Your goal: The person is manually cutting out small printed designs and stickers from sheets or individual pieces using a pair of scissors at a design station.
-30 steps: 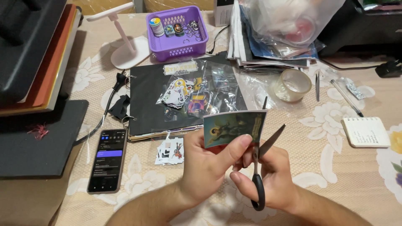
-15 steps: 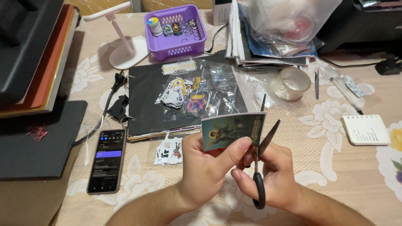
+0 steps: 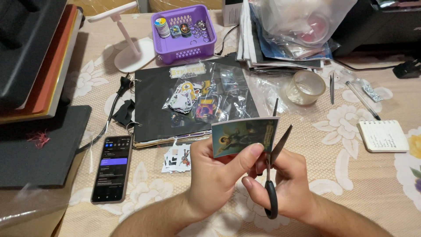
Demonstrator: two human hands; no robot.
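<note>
My left hand (image 3: pixel 215 175) pinches a small printed picture card (image 3: pixel 243 136) by its lower edge, thumb across the front. My right hand (image 3: pixel 287 186) grips black-handled scissors (image 3: pixel 272 171) just right of the card. Their blades stand apart and point upward along the card's right edge, which lies between them. Both hands hover over the flower-patterned tablecloth (image 3: pixel 351 175) near the front edge.
A black binder (image 3: pixel 149 109) with bagged stickers lies behind the hands, loose sticker cutouts (image 3: pixel 176 159) and a phone (image 3: pixel 112 166) to the left. A purple basket (image 3: pixel 184 30), tape roll (image 3: pixel 305 87), pen (image 3: pixel 362 100), notepad (image 3: pixel 383 136) and stacked papers (image 3: pixel 280 44) sit around.
The card and scissors have stayed nearly in place. The scissor blades look slightly wider apart around the card's right edge than a second ago.
</note>
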